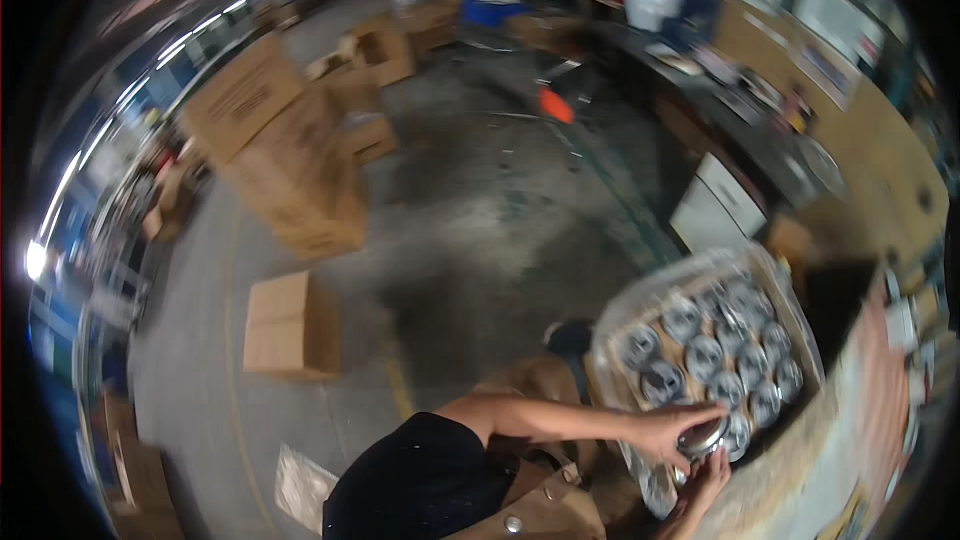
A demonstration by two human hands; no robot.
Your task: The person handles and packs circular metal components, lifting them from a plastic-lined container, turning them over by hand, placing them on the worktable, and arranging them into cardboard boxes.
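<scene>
Left hand [652,434] is curled around a shiny round metal part [704,434], thumb on one side and fingers on the other; right hand [708,480] comes up from below with its fingertips against the near edge of the same piece, so both have a hold on it; right palm and wrist run toward the bottom of the frame, and I can't tell how tightly those fingers grip. The part sits just over the near corner of an open box with a clear plastic liner [612,365], which is packed with rows of similar silvery round parts [702,357]; the liner is bunched up over the rim, and a pale worktop [800,485] runs along the right of it.

The person's got a black sleeve [415,480] and a tan apron [548,510]; over on the floor to the left there's a lone cardboard carton [277,327], with a tall pile of cartons [295,165] behind it; farther back I see an orange seat [556,106], kinda blurry; a white drawer cabinet [717,202] stands just past the box, near a dark, cluttered bench [740,115].
</scene>
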